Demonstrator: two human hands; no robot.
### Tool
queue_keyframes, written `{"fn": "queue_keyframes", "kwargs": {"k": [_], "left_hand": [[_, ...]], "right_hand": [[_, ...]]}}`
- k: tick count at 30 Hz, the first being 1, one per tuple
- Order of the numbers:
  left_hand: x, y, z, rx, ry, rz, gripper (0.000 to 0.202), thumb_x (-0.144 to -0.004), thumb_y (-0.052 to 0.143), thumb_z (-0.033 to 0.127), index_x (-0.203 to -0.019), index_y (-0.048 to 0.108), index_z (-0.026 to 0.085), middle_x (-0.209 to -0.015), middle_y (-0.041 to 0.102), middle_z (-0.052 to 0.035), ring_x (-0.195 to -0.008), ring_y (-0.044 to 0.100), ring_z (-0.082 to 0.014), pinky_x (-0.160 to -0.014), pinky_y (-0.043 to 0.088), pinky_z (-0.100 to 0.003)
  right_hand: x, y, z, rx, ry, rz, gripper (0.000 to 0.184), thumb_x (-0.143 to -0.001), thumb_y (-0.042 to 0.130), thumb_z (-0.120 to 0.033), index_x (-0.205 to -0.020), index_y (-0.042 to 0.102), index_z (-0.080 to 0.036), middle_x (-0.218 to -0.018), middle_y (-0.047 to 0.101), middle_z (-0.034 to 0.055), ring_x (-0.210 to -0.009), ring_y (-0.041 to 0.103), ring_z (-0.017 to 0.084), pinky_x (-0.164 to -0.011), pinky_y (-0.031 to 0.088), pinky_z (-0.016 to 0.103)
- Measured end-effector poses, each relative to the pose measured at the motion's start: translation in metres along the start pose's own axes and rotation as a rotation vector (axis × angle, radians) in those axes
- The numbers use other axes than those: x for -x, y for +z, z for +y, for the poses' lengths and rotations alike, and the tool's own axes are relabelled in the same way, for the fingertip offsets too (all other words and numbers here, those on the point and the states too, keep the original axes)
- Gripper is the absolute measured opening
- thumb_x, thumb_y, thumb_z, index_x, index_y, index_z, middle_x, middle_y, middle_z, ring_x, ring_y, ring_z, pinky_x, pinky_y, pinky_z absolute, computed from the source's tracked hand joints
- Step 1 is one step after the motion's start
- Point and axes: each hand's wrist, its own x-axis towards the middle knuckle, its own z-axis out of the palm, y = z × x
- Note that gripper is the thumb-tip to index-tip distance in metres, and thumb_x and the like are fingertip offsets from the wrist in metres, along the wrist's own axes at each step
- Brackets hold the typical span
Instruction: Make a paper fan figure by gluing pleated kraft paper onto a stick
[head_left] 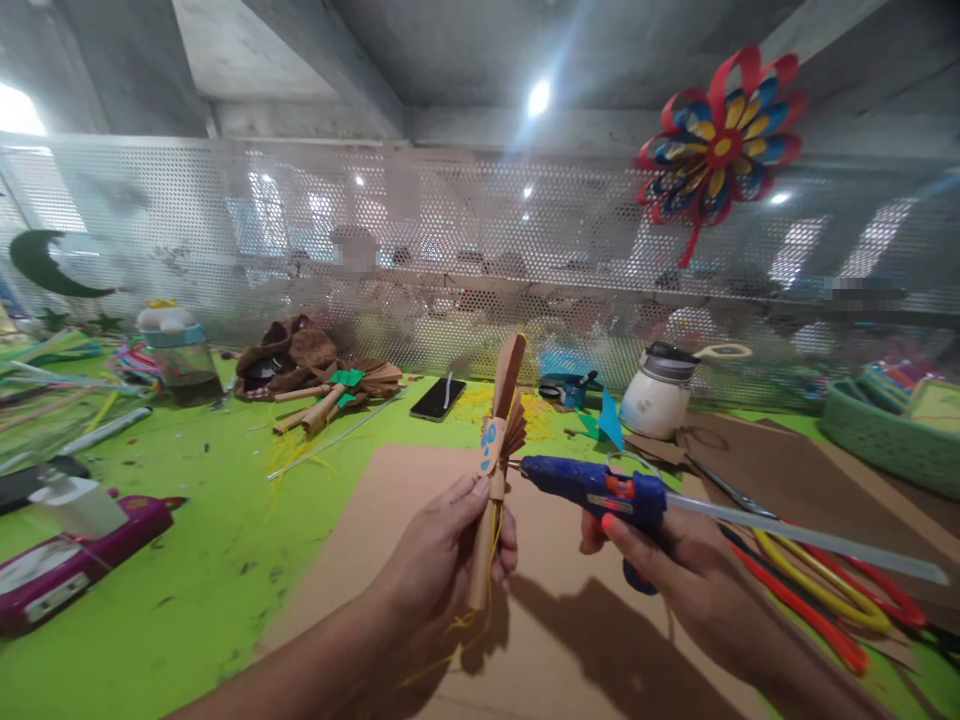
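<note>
Left hand pinches the brown-paper figure over the cardboard sheet, long axis near upright, top leaning right, and on its right, the right hand grips the blue hot-glue gun, nozzle pointing left at it, contact too close to call!

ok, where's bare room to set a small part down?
Brown sheet: left part, between left hand and phone. Also green tabletop between purple power strip and that sheet, though flecked with scraps. Crowded: right side, with glue gun, red tool handles and green basket.
</note>
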Motion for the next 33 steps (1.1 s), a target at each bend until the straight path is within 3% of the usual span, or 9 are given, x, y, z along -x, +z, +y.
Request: {"fn": "queue_keyframes", "kwargs": {"k": [15, 33], "left_hand": [[0.000, 0.000, -0.001, 0.017, 0.002, -0.002, 0.020, -0.087, 0.051, 0.037, -0.089, 0.049, 0.017, -0.066, 0.058, -0.0028, -0.054, 0.053, -0.0130, -0.049, 0.038, -0.022], [0.000, 0.000, -0.001, 0.023, 0.001, 0.008, 0.019, -0.091, 0.043, 0.034, -0.095, 0.049, 0.016, -0.064, 0.057, -0.0025, -0.052, 0.053, -0.0119, -0.048, 0.037, -0.020]], "right_hand": [[-0.003, 0.000, -0.011, -0.024, -0.024, 0.019, 0.042, -0.089, 0.043, -0.053, -0.074, 0.063, -0.019, -0.073, 0.062, 0.0041, -0.065, 0.053, 0.017, -0.060, 0.043, 0.028], [-0.003, -0.003, -0.009, -0.013, -0.070, 0.021, 0.041, -0.089, 0.043, -0.051, -0.072, 0.062, -0.019, -0.071, 0.062, 0.0035, -0.066, 0.056, 0.017, -0.061, 0.044, 0.028]]}}
